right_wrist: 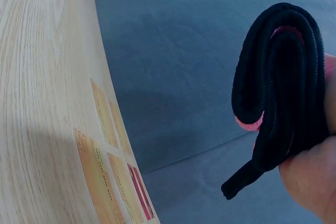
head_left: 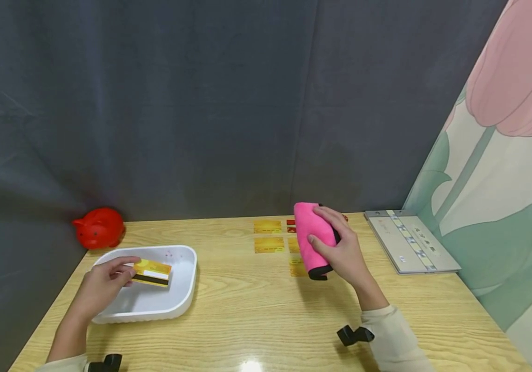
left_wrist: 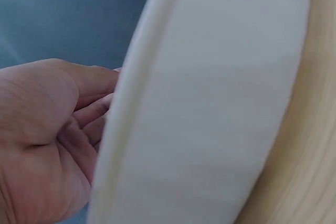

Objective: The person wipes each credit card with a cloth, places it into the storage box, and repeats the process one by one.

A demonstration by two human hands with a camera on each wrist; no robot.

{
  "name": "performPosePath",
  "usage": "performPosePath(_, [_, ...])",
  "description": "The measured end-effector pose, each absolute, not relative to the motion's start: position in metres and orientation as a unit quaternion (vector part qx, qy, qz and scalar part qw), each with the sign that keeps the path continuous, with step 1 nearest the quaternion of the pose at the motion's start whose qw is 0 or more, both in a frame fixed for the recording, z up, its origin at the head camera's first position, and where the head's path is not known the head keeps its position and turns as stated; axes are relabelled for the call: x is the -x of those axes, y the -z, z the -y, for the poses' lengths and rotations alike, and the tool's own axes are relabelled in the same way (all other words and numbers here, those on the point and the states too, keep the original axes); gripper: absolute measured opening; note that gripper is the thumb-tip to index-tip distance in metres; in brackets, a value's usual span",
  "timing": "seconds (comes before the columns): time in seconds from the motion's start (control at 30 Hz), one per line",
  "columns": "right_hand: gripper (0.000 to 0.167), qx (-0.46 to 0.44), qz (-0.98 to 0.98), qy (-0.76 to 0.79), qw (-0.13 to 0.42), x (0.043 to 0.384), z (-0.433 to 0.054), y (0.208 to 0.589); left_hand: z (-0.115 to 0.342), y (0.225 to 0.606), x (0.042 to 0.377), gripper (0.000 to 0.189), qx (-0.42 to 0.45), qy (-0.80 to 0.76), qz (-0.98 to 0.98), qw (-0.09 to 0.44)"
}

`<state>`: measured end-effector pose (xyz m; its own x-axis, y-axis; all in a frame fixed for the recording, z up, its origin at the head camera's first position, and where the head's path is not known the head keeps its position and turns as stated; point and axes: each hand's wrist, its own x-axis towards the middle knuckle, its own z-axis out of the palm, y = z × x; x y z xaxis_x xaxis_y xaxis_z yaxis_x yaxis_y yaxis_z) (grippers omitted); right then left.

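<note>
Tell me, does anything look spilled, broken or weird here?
Nothing looks spilled or broken. One small oddity: the pink cloth in the right hand is folded, but a black flap sticks out from its folds.

Head camera: looks forward and down from above the table's near side, at middle range; dark curtain behind. Left wrist camera: very near, facing along the left hand and the white tray's outer wall; head view shares both. Right wrist camera: near, table tipped sideways, facing the curtain past the folded cloth's end; shares cloth and yellow cards with head view.
</note>
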<state>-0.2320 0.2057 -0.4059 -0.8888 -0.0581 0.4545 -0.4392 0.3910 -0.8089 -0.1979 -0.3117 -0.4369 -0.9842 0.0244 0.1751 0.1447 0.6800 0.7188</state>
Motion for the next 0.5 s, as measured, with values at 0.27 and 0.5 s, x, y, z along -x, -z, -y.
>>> performPosePath(0.27, [0.058,-0.158,0.814,-0.531,0.177,0.233,-0.204,0.406,0.302,0.443,0.201,0.028,0.043,0.36,0.93,0.054])
performPosePath(0.5, [0.058,-0.159,0.811,-0.534,0.178,0.232,-0.205,0.407,0.297,0.443,0.203,0.026,0.035,0.353,0.934,0.046])
